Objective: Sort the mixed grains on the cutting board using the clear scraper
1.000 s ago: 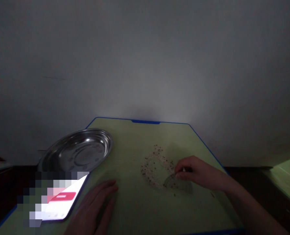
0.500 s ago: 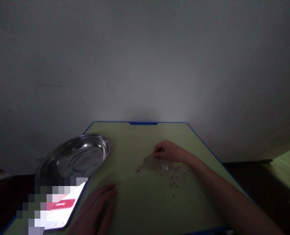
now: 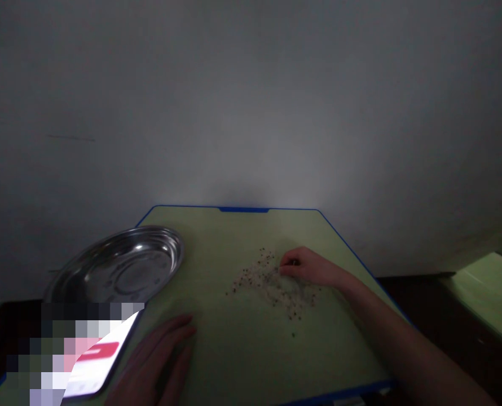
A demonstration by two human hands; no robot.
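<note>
A scatter of small pale and dark grains (image 3: 272, 282) lies spread on a light green board with a blue rim (image 3: 242, 210). My right hand (image 3: 308, 266) rests at the right side of the grains, fingers curled and pinched together near the board; what they hold, if anything, is too small to see. My left hand (image 3: 158, 363) lies flat on the board's near left, fingers stretched out, beside a lit phone (image 3: 86, 361).
A shallow steel plate (image 3: 119, 265) sits at the board's left edge, behind the phone. A grey wall stands right behind the board. Another pale green surface (image 3: 488, 287) shows at the right. The scene is dim.
My right hand moved from the near right of the grains up to their far side, then a little right. The grains are spread wider and flatter than a second ago. The left hand stayed put.
</note>
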